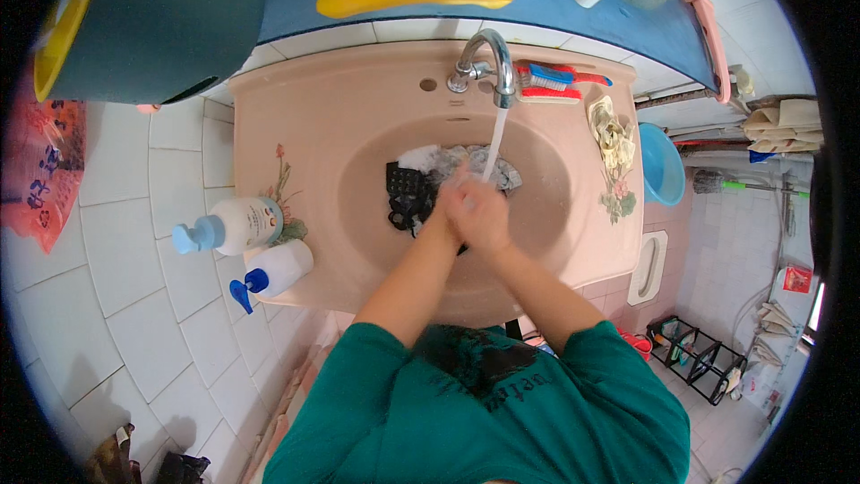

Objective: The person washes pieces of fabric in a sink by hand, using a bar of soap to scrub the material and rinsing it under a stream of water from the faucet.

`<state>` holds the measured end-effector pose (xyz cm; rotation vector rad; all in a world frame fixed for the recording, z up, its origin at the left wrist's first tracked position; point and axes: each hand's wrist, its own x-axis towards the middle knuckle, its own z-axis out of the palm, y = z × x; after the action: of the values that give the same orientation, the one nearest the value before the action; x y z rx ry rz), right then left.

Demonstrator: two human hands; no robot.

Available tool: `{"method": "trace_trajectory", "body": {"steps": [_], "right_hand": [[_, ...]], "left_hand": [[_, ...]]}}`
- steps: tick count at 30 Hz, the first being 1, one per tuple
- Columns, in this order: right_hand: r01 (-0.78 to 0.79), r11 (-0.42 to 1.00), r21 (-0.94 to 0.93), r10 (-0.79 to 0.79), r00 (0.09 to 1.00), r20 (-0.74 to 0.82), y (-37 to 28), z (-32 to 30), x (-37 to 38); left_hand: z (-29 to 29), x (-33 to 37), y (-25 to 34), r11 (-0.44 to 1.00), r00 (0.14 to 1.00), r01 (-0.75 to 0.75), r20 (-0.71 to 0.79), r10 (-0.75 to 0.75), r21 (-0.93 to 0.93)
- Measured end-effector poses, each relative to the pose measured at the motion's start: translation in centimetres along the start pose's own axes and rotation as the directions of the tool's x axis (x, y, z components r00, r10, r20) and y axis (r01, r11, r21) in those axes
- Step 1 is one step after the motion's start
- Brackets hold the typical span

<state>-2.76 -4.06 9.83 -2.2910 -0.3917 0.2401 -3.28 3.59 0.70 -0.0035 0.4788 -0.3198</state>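
Note:
My left hand [451, 201] and my right hand [485, 218] are pressed together over the basin of a pink sink [542, 215]. Motion smears the fingers of both, so their grip is hidden. Water runs from the chrome faucet [502, 63] right beside them, onto the cloth just beyond. Under and beyond my hands lies a wet, grey-and-white cloth [506, 176] with white foam [417, 158] at its left end. A black, textured piece of fabric [410, 195] is bunched to the left of my hands. Whether either hand touches the fabric cannot be made out.
Two pump bottles, a light-blue-capped one [240, 226] and a dark-blue-capped one [279, 267], occupy the left edge. Brushes [548, 81] lie right of the faucet, with a crumpled pale cloth [611, 139] nearby. A blue basin [660, 164] stands beyond the sink's right side.

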Motion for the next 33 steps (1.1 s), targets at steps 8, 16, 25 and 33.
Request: {"method": "trace_trajectory", "body": {"steps": [8,16,25,33], "right_hand": [[-0.202,0.967,0.157,0.229,0.958,-0.175,1.6,-1.3,4.8],[-0.195,0.979,0.060,0.201,0.973,-0.110,1.8,-1.6,5.9],[0.275,0.932,0.237,-0.338,0.893,0.297,2.8,-6.5,3.3],[-0.276,0.892,0.358,0.212,0.955,0.208,0.7,-4.9,4.1]], "left_hand": [[5.4,-0.9,-2.0,0.988,0.966,-0.157,-0.208,0.154,0.001],[3.2,0.1,-2.7,0.960,0.905,-0.074,-0.386,0.179,0.270],[3.2,-0.4,0.6,0.988,0.989,-0.136,-0.056,0.140,0.074],[4.0,1.0,-1.5,0.982,0.990,-0.123,0.083,0.112,0.141]]}}
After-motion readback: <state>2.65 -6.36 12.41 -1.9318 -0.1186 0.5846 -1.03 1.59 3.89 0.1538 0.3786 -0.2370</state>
